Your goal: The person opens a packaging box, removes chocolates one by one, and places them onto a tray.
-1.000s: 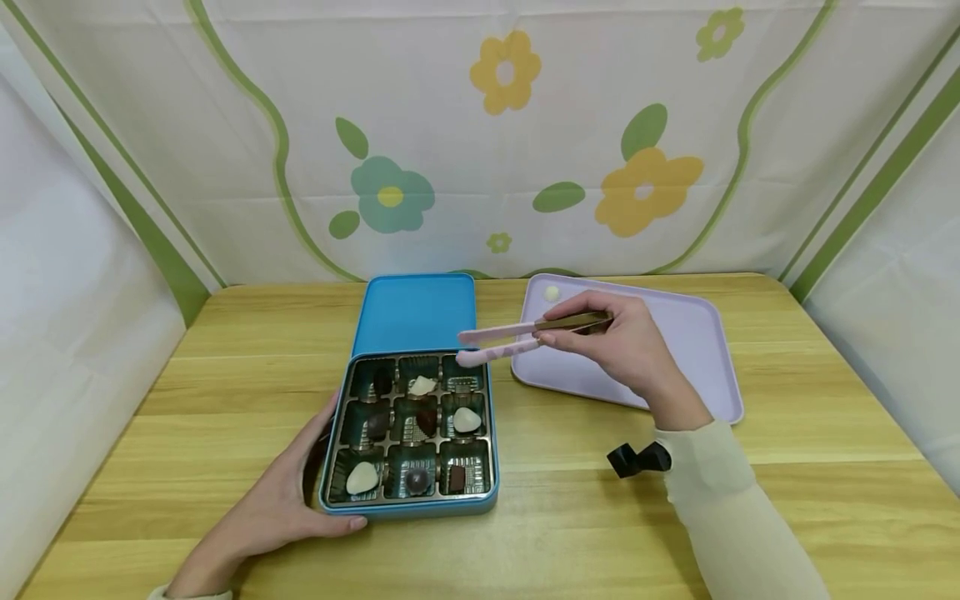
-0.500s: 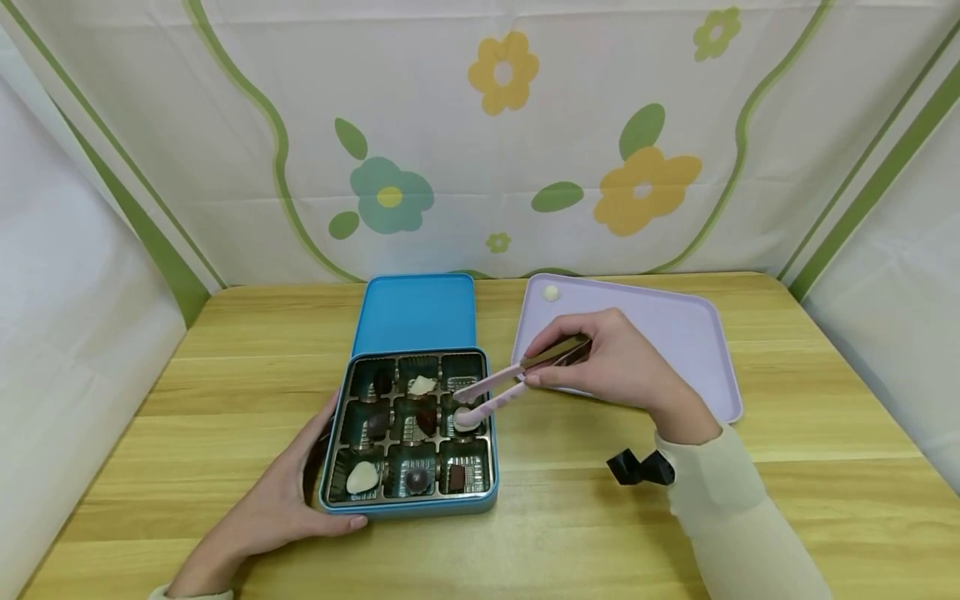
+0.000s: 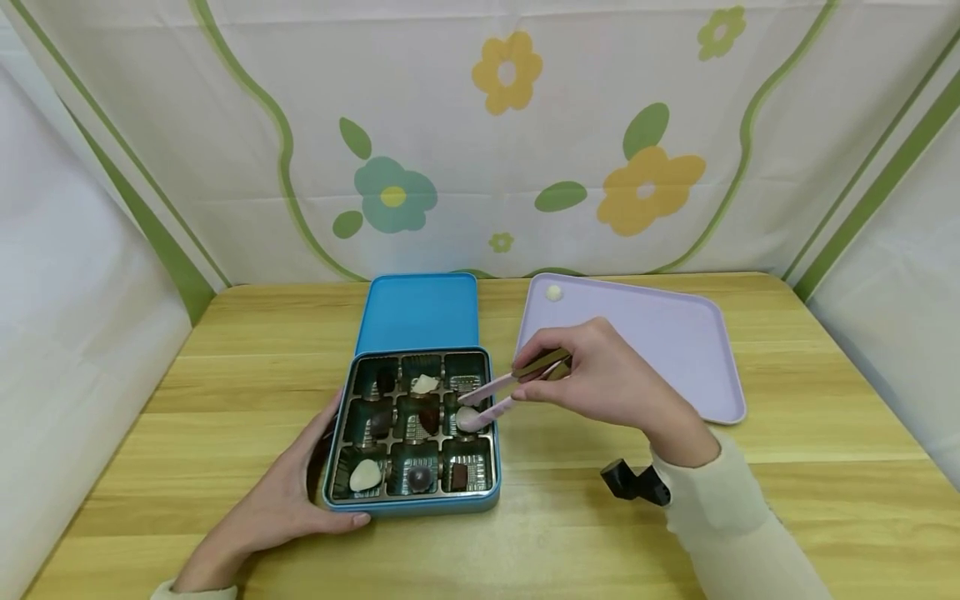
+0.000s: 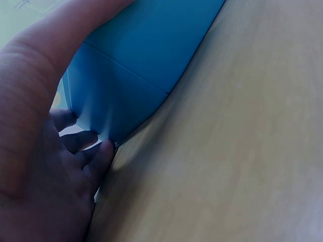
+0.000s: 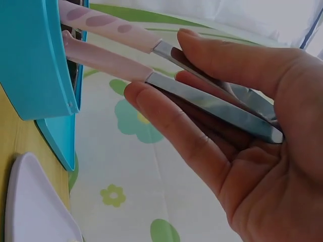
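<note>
My right hand (image 3: 603, 387) pinches metal tongs (image 5: 212, 98) with pink tips between thumb and fingers. The tips stand apart inside the right middle compartment of a blue tin (image 3: 420, 505), at a white chocolate (image 3: 467, 418). In the right wrist view the tin's wall hides the tip ends. My left hand (image 3: 281, 496) steadies the tin at its near left corner, fingers along the left side and thumb at the front. Several other chocolates sit in the divided insert, among them a white one (image 3: 365, 475) at the front left and a dark round one (image 3: 420, 478) at front centre.
Behind the tin lies its blue lid (image 3: 418, 312). A lilac tray (image 3: 660, 333) stands at the back right, with a small white chocolate (image 3: 553, 292) in its far left corner. A flowered curtain (image 3: 465, 142) hangs behind the wooden table (image 3: 570, 533).
My right hand has moved the tongs left and down from over the tin's back right corner into the right middle compartment, around the white chocolate. The left hand keeps its place.
</note>
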Demonstrator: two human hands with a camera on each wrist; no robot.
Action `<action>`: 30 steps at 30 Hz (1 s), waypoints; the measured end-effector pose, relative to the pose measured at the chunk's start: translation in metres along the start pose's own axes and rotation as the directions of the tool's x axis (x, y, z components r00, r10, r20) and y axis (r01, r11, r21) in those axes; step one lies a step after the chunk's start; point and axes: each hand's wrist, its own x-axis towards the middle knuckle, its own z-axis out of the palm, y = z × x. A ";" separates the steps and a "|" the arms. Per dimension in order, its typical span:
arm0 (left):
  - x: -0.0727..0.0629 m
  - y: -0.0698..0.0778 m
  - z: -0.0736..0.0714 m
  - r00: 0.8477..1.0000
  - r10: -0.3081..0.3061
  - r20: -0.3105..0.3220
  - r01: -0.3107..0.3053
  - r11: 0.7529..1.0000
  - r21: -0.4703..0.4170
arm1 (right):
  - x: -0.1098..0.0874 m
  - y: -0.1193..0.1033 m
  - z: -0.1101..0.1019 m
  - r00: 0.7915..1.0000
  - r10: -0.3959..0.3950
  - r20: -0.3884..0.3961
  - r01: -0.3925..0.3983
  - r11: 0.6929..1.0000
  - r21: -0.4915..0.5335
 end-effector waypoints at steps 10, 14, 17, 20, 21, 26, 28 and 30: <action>0.003 0.001 0.000 1.000 0.006 0.003 -0.006 1.000 -0.001 | 0.009 -0.003 0.020 0.997 -0.044 0.055 0.047 0.998 -0.051; 0.003 0.002 0.001 1.000 0.004 0.002 -0.004 1.000 -0.005 | 0.009 0.008 0.016 1.000 0.018 0.017 -0.017 0.999 -0.030; 0.003 0.001 0.001 1.000 0.004 0.006 -0.004 1.000 -0.009 | 0.009 0.019 0.011 0.995 0.102 -0.007 -0.102 0.994 0.031; 0.003 0.001 0.002 1.000 0.006 0.007 -0.006 1.000 -0.009 | 0.009 0.027 0.005 0.986 0.165 -0.010 -0.164 0.982 0.095; 0.003 0.001 0.002 1.000 0.008 0.006 -0.008 1.000 -0.006 | 0.009 0.029 0.004 0.984 0.178 -0.011 -0.176 0.978 0.111; 0.002 0.001 0.001 1.000 0.011 0.002 -0.011 1.000 0.001 | 0.009 0.037 0.000 0.972 0.236 -0.007 -0.232 0.959 0.164; 0.000 0.001 0.001 1.000 0.003 0.003 -0.003 1.000 0.002 | 0.009 0.039 0.000 0.968 0.251 -0.003 -0.246 0.951 0.188; 0.000 0.002 0.000 1.000 -0.007 0.006 0.007 1.000 0.001 | 0.008 0.042 0.000 0.966 0.260 -0.004 -0.254 0.945 0.207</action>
